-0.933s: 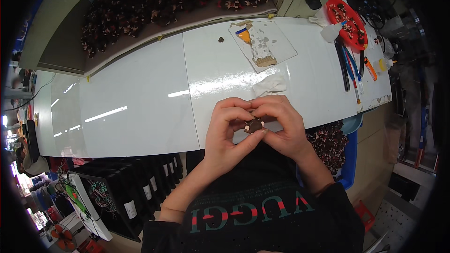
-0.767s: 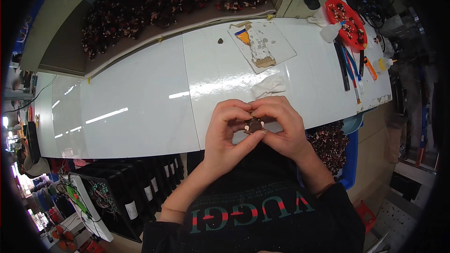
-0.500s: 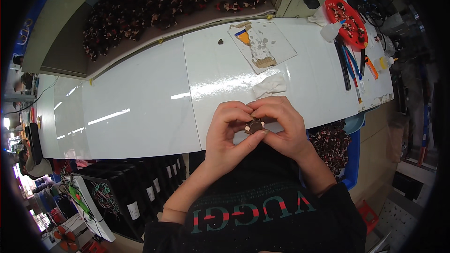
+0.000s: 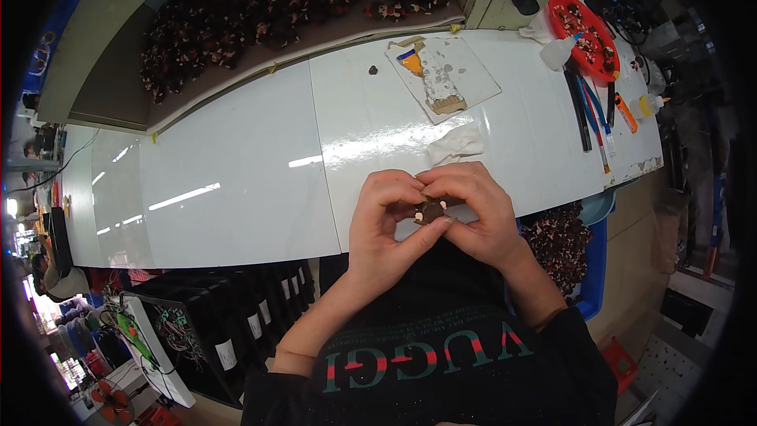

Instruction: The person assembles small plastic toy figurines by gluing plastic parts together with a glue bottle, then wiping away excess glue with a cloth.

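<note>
A small dark brown figurine-like piece with pale pinkish bits on its sides is pinched between my two hands at the table's near edge. My left hand is closed on its left side, thumb below and fingers above. From the right, my right hand grips the same piece in a similar pinch. The fingertips hide part of it. Just beyond my fingers a crumpled white cloth lies on the white table.
A conveyor-like opening at the back holds many brown pieces. A stained board lies before it. At the right are a red tray, a squeeze bottle, pens and an orange cutter. A blue bin stands below.
Both hands keep their hold on the small brown piece, which seems very slightly turned. The whole view has shifted a few pixels; nothing else has visibly moved.
</note>
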The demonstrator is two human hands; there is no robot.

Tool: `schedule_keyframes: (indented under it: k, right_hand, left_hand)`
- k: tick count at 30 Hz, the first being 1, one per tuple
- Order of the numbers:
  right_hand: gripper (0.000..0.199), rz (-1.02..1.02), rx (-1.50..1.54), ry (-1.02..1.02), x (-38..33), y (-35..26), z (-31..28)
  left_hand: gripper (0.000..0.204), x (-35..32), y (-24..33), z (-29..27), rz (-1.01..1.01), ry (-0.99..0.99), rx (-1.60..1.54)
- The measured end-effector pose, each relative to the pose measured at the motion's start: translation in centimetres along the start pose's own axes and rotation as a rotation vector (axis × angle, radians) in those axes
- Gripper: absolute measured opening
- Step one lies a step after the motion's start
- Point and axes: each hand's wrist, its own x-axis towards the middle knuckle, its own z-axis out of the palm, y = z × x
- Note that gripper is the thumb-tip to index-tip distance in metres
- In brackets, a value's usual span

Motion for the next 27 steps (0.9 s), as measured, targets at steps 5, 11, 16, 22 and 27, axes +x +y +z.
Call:
schedule_keyframes:
  k: [5,11,16,22,27]
  right_hand:
    - [0.035,-0.014,-0.016,-0.011,0.1,0.1,0.0]
    - [0.035,0.0,-0.007,0.0,0.0,0.2,0.3]
    - [0.036,-0.003,-0.034,0.041,-0.1,0.4,1.0]
    - [0.036,-0.004,0.047,0.062,0.1,0.7,1.2]
    - [0.035,0.037,0.164,0.159,-0.1,1.4,2.1]
  left_hand:
    - [0.04,0.0,-0.1,-0.1,0.012,0.008,0.059]
    - [0.038,0.0,0.0,-0.2,-0.001,0.012,0.062]
    - [0.037,0.1,-0.3,-0.3,-0.011,0.027,0.052]
    - [0.036,0.2,-0.5,-0.6,-0.044,0.04,0.018]
    - [0.037,0.2,-0.6,-1.1,-0.034,0.041,0.019]
